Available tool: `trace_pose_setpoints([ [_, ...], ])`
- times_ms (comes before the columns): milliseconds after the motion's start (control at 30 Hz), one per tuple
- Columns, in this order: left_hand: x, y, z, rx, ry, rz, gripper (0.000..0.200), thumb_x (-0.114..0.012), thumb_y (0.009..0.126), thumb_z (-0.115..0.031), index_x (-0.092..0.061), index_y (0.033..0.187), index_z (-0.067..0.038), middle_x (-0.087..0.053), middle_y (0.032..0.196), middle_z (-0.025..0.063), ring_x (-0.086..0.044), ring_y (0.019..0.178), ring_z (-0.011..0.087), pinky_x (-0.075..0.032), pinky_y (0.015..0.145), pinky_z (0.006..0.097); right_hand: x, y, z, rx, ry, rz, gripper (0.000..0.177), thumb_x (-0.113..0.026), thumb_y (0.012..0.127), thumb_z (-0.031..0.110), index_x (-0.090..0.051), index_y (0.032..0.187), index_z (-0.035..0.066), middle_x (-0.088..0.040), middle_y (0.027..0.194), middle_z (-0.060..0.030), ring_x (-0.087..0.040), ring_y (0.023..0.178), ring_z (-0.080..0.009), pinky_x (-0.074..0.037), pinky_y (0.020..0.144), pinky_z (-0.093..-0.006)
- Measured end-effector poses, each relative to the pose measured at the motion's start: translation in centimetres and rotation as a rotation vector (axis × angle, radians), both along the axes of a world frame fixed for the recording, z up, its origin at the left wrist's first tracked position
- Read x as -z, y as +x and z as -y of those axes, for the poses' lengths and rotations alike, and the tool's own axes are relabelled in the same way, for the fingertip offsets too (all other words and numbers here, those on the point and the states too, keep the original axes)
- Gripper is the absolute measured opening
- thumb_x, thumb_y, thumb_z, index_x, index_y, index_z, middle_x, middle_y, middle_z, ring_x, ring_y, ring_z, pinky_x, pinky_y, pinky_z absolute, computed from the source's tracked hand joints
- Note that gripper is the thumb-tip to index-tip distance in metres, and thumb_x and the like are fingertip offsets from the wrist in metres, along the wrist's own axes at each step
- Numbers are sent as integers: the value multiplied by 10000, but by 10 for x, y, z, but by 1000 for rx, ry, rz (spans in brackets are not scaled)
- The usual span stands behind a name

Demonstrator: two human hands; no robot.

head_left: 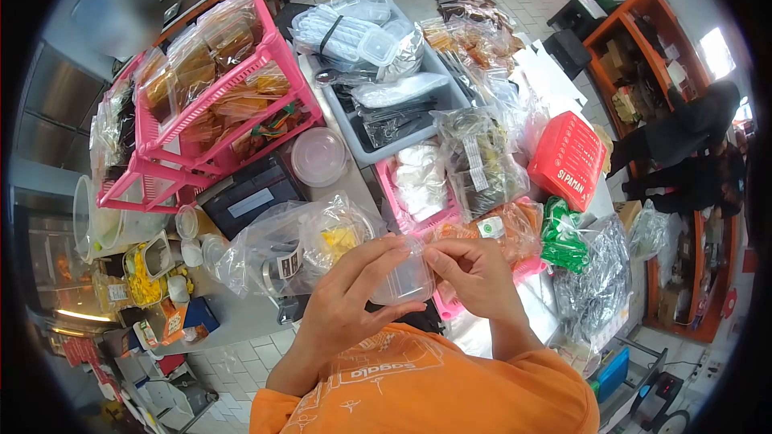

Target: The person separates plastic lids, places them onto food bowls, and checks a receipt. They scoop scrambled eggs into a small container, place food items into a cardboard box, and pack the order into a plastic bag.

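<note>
Close to my chest, my left hand (354, 293) grips a small clear plastic container (400, 280) from its left side, thumb below and fingers along the top. My right hand (474, 273) pinches the container's right upper edge between thumb and fingers. Whether a lid is on it, I cannot make out. Just beyond my left hand lies a clear plastic bag (277, 245) with something yellow inside. Past my right hand is a bag of orange-brown food (515, 225) with a green and white label.
A pink rack (205, 96) of packed sachets stands left; a grey bin (378, 145) holds containers and cutlery. A red box (567, 159), a green bag (563, 233) and a silvery plastic bundle (595, 281) lie right. A person in dark clothes (687, 133) is near the orange shelves.
</note>
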State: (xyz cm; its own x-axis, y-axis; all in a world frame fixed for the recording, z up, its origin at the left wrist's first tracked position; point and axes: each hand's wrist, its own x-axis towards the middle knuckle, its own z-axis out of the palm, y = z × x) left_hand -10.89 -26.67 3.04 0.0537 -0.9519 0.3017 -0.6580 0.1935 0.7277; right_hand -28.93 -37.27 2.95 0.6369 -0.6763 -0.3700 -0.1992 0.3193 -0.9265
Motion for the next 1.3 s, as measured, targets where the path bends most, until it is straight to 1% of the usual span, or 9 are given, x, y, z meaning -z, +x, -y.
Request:
trace_pose_setpoints([
  [233,-11,-8,12,54,99,-43,726,-888,718,-314,-554,1296,-27,-604,1260,182,-615,1137,361,-513,970,430,1,2,12,-122,-162,-62,160,-649,894,82,-735,956,-38,-697,774,-45,-650,684,-91,-530,612,-247],
  [400,-21,14,27,-115,60,-38,686,-865,749,-292,-541,1281,-4,-564,1294,212,-589,1161,389,-493,982,444,-5,-28,64,442,-235,29,127,-602,926,33,-701,876,-28,-676,765,-49,-629,633,-84,-499,560,-215],
  [700,61,-4,207,-360,189,399,805,-665,911,-490,-375,1452,30,-418,1447,329,-413,1343,504,-363,1099,548,39,-45,72,662,-345,97,150,-587,991,79,-689,981,-31,-678,816,-70,-627,707,-107,-504,656,-243],
  [867,12,-22,121,306,115,210,883,-832,729,-297,-404,1470,-80,-475,1408,265,-477,1296,461,-413,1063,523,63,-31,70,190,-211,-16,164,-632,963,113,-725,982,-20,-725,820,-75,-670,727,-114,-542,666,-280],
  [967,36,-14,85,70,285,81,770,-848,678,-180,-500,1358,-80,-575,1246,209,-578,1162,370,-478,981,445,36,2,100,-438,-421,-82,169,-645,939,119,-744,946,-17,-736,806,-71,-692,721,-128,-559,700,-289],
  [1033,19,1,66,-14,303,23,700,-844,679,-173,-533,1298,-74,-596,1189,187,-600,1109,347,-495,940,418,52,37,148,-380,-658,-40,196,-680,917,169,-750,890,-12,-745,819,-80,-708,724,-157,-561,717,-291],
  [1067,10,6,56,-85,327,-45,630,-841,681,-167,-567,1239,-69,-616,1131,165,-622,1056,323,-512,899,391,68,68,176,-163,-398,65,235,-714,900,229,-749,945,2,-751,900,-94,-718,767,-181,-563,725,-302],
  [1200,-4,7,19,1,227,-177,609,-858,674,-169,-594,1211,-55,-635,1105,162,-643,1028,315,-519,902,384,149,193,297,151,-1456,-85,910,-898,674,334,-464,1412,28,-615,1282,-212,-580,1200,-345,-463,1025,-425],
  [1300,-11,8,-2,42,297,-222,592,-870,670,-176,-612,1184,-37,-640,1137,159,-650,1049,320,-522,913,376,159,217,325,-104,-1408,-351,979,-909,634,311,-423,1438,36,-597,1307,-211,-555,1222,-379,-459,1030,-439],
])
